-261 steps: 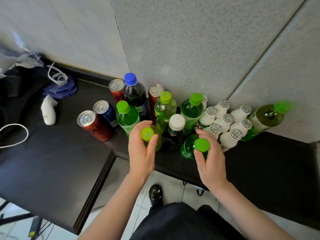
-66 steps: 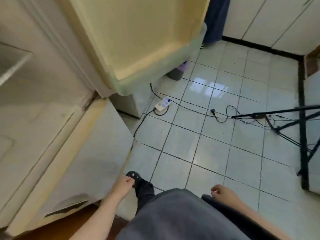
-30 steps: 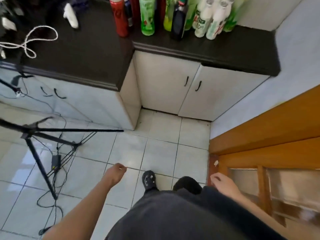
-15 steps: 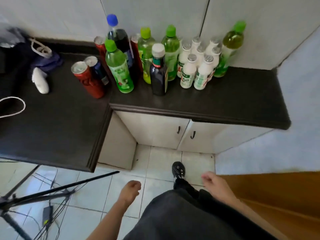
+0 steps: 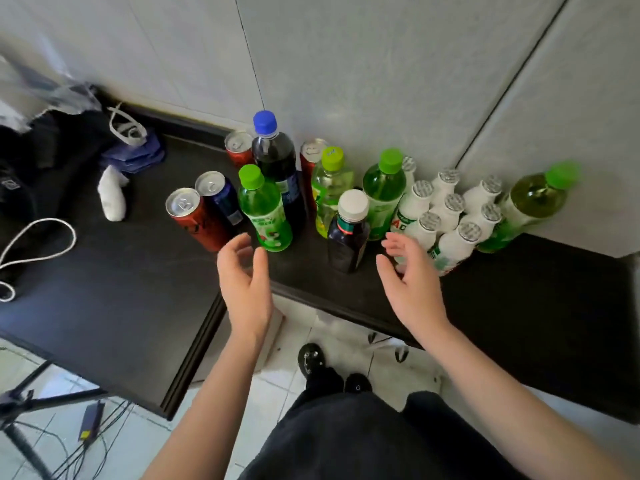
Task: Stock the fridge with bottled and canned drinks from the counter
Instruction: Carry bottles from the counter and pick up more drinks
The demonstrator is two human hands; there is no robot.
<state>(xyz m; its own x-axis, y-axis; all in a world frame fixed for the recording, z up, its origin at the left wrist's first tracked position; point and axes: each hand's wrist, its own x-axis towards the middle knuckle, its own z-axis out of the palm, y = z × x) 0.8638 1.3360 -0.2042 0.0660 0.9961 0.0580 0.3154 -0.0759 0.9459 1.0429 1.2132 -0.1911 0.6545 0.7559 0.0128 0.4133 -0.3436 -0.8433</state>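
Drinks stand clustered on the black counter (image 5: 114,306) against the tiled wall. A green bottle with a green cap (image 5: 265,209) stands just beyond my left hand (image 5: 244,278), which is open and empty. A dark bottle with a white cap (image 5: 348,233) stands between my hands. My right hand (image 5: 412,282) is open and empty, close to several small white bottles (image 5: 446,216). Behind are a tall dark bottle with a blue cap (image 5: 273,164), two more green bottles (image 5: 382,188), a yellow-green bottle (image 5: 530,199) at the far right, red cans (image 5: 194,220) and a blue can (image 5: 220,195). The fridge is out of view.
At the counter's left lie a white cord (image 5: 31,244), a white sock-like item (image 5: 112,194), a blue pouch (image 5: 133,154) and dark bags (image 5: 31,157). White cupboard doors with handles (image 5: 384,341) sit under the counter. A tripod and cables (image 5: 38,427) stand on the tiled floor at lower left.
I have stepped up to the counter and the view has closed in on the drinks. Both hands rose from beside my legs to the counter edge, fingers spread.
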